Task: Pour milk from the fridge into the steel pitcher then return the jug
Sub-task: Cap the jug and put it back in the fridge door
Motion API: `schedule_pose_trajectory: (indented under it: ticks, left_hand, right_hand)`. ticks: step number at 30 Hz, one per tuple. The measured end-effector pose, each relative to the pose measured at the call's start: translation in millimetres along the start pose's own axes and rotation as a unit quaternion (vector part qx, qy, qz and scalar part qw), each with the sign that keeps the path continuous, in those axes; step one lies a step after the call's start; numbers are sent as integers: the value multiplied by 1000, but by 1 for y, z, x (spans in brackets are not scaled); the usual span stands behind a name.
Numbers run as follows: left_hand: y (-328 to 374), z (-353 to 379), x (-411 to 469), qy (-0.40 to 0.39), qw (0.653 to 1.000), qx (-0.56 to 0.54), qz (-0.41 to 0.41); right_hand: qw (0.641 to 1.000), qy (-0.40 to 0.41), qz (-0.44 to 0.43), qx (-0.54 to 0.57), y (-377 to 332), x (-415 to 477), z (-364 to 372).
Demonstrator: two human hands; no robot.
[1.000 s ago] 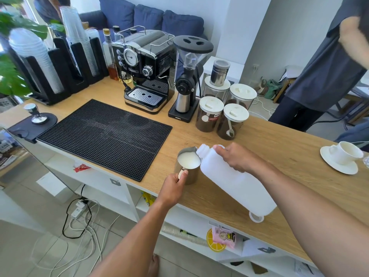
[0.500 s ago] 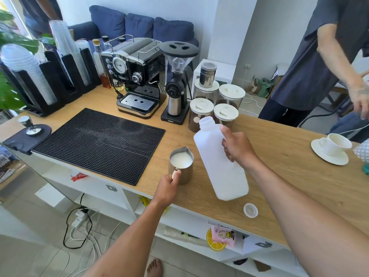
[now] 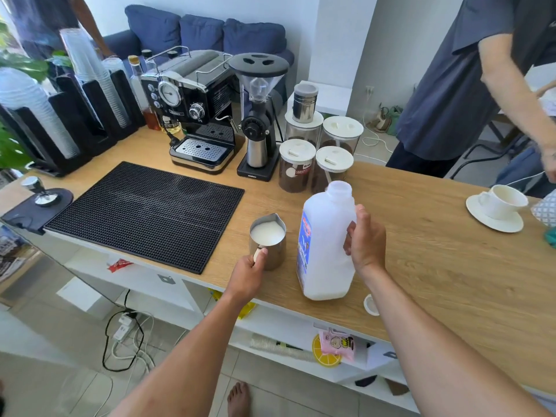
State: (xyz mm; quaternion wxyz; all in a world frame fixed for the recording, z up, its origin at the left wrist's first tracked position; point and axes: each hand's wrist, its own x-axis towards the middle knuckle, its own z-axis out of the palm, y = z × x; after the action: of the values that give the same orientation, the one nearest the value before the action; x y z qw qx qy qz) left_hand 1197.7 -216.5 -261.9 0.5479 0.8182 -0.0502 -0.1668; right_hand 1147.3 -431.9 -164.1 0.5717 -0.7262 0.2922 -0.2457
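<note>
Gripping the pitcher point(image 3: 268, 236) by its handle, the left hand point(image 3: 248, 273) is curled round it at the near edge of the counter point(image 3: 436, 266). Pitcher upright, milk close to the rim, spout pointing away from the person, handle toward them. Cap point(image 3: 370, 305) lies loose near the edge, right of the jug point(image 3: 323, 251). Right hand point(image 3: 365, 245) grasps the jug's handle side. Jug just right of the pitcher, long axis vertical, open mouth up, label facing left. Farther back: mat point(image 3: 144, 212), jars point(image 3: 298, 167), grinder point(image 3: 258, 121).
</note>
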Motion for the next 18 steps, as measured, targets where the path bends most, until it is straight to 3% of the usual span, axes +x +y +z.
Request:
schedule_pose_trajectory:
  ticks: [8,13,18]
  left_hand:
    - [8,-5,-1,-6,1000,29,-8]
    - [11,-6,-10,68,996,60,12]
    - [18,-3,-23,91,983,146,72]
  right_hand:
    - [1000,3,9,3,20,-21,-13]
    - [1000,-26,-8,-6,19,-27,-17]
    - [999,-29,-17,-16,21,-29,-20]
